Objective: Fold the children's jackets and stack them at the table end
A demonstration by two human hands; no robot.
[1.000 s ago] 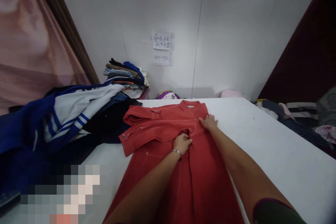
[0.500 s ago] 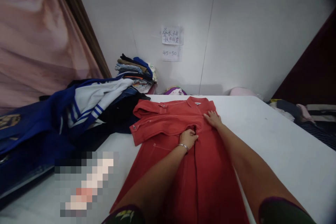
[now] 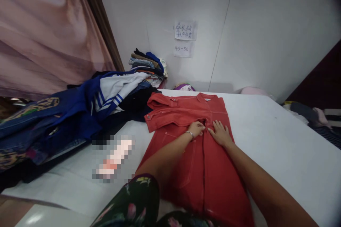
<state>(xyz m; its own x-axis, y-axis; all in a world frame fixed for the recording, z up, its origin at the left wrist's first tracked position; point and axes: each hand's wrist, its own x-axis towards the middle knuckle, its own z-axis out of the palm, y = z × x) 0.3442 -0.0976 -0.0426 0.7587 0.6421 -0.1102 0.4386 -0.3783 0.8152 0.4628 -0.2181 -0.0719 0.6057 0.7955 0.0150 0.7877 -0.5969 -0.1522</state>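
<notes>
The coat (image 3: 193, 166) lies at five o'clock in view, on the bench (image 3: 279, 149), sleeves (image 3: 169, 117) toward nine; the left hand (image 3: 196, 128) pinches its front edge; the right hand (image 3: 221, 134) rests flat, fingers spread.

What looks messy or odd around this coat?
The heap of clothes left of the red coat looks untidy: a blue-and-white top sprawls loosely across it, unlike the folded stack behind. A pixelated patch also hides part of the white table. I see no spill or damage on the coat.
</notes>
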